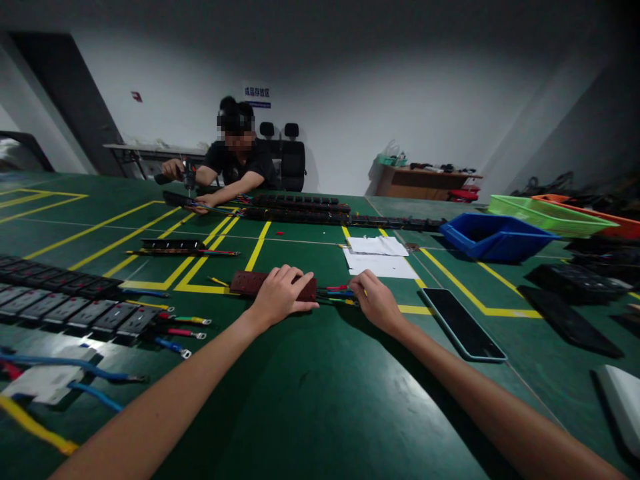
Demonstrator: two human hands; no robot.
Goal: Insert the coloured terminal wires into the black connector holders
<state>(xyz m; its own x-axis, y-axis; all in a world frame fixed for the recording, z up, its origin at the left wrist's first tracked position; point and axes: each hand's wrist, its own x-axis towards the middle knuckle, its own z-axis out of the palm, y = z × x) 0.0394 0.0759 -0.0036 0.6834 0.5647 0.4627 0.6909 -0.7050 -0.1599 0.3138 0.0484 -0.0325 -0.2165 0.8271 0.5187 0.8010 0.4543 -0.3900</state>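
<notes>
A dark red strip point(243, 283) lies on the green table in front of me, with a short yellow wire at its left end and red, blue and green-yellow wires point(334, 293) leaving its right end. My left hand point(281, 293) rests over the strip's right part, fingers wrapped over it and thumb along the near edge. At the wires' far ends is my right hand point(373, 299), its fingers pinched together around wire ends; which wires it holds is partly hidden.
Black and grey socket strips point(75, 310) with wires lie left. White papers point(377, 257), a phone point(464, 325), and blue point(495, 237) and green point(547, 215) bins are right. Across the table, a person point(235, 160) holds a power driver point(189, 177) near long black strips point(300, 212).
</notes>
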